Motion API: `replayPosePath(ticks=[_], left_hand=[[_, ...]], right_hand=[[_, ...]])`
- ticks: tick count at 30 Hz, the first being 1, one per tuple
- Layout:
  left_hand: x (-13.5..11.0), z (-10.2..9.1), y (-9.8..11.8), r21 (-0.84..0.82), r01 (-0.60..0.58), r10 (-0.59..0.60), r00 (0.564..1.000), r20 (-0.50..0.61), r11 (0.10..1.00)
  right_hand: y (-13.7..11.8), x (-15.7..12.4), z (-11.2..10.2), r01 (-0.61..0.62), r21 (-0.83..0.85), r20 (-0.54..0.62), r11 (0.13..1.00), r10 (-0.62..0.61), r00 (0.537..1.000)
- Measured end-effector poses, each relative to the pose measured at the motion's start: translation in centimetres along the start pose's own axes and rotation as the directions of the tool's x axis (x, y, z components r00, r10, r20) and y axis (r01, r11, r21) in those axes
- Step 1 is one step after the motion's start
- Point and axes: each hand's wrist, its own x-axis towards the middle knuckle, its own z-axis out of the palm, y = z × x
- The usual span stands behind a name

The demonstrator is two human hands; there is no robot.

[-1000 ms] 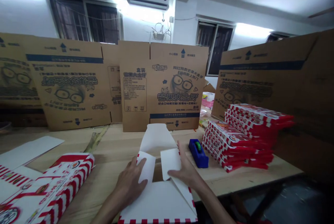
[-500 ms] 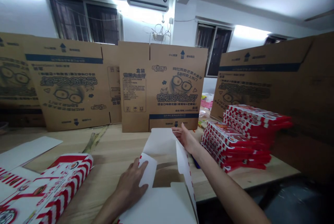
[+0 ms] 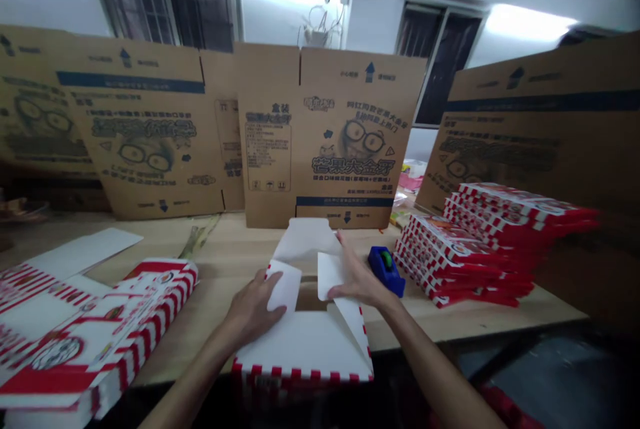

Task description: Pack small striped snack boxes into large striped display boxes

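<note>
So there's a white carton with red-striped edges sitting at the near edge of the wooden table, pretty much dead centre, with its flaps open. The left hand is flat on the left side flap, fingers spread and pressing it inward, not curled around anything. The right hand is doing the same on the right side flap, palm down with the fingers resting on the card, open rather than pinching. The far flap stands up behind both of them.

Just to the right of the right hand is a blue tape dispenser, close but not touching. Further right there's a stack of flat red-and-white cartons, piled in a couple of leaning heaps. On the near left is another pile of the same printed flats, with a plain white sheet lying beyond it.

Along the far side of the table, big brown shipping boxes stand in a row like a wall, printed with a cartoon face in glasses.
</note>
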Motion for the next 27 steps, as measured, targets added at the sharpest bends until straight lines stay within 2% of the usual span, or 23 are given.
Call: replayPosePath(ticks=[2,4,7,9,11,14,17,20,22,23,25,27], left_hand=[[-0.1,-0.2,0.2,0.011,-0.016,0.016,1.0,-0.002,1.0],[-0.1,-0.1,0.4,0.026,-0.025,0.025,1.0,0.001,0.999],[0.0,0.2,0.7,0.035,-0.018,0.018,1.0,-0.001,0.999],[-0.2,0.1,0.7,0.032,-0.013,0.013,1.0,-0.008,0.999],[-0.4,-0.1,0.4,0.009,-0.022,0.022,1.0,-0.016,1.0],[-0.9,-0.6,-0.4,-0.084,-0.043,0.043,0.999,-0.002,0.996],[-1.2,-0.7,-1.0,-0.177,-0.064,0.067,0.998,0.011,0.982],[-1.2,-0.5,-1.0,-0.213,-0.09,0.091,0.996,-0.004,0.973],[-1.2,-0.5,-0.8,-0.216,-0.087,0.088,0.996,-0.007,0.973],[-1.2,-0.5,-0.6,-0.217,-0.082,0.082,0.997,-0.009,0.973],[-1.3,-0.6,-0.4,-0.23,-0.076,0.073,0.997,-0.019,0.97],[-1.3,-0.6,-0.4,-0.267,-0.077,0.064,0.996,-0.058,0.961]], right_hand=[[0.4,-0.4,0.1,-0.098,-0.053,-0.006,0.994,0.098,0.995],[0.2,-0.7,0.7,-0.146,-0.157,-0.005,0.977,0.147,0.989],[-1.0,-1.2,1.6,-0.165,-0.299,-0.006,0.94,0.171,0.985],[-1.7,-1.7,1.8,-0.142,-0.303,-0.017,0.942,0.144,0.989],[-1.8,-2.3,1.5,-0.086,-0.193,-0.032,0.977,0.082,0.996],[-1.1,-2.6,0.5,-0.03,0.106,-0.077,0.994,0.039,0.996],[-0.3,-1.3,-0.6,-0.1,0.409,-0.085,0.907,0.147,0.985],[-0.4,1.9,-1.4,-0.305,0.662,0.084,0.685,0.336,0.938],[-0.8,4.2,-1.8,-0.41,0.721,0.253,0.559,0.338,0.906],[-1.1,5.1,-2.0,-0.442,0.712,0.319,0.545,0.31,0.896],[-1.8,6.0,-2.1,-0.457,0.634,0.408,0.624,0.232,0.883],[-2.4,5.9,-1.8,-0.385,0.482,0.454,0.787,0.151,0.878]])
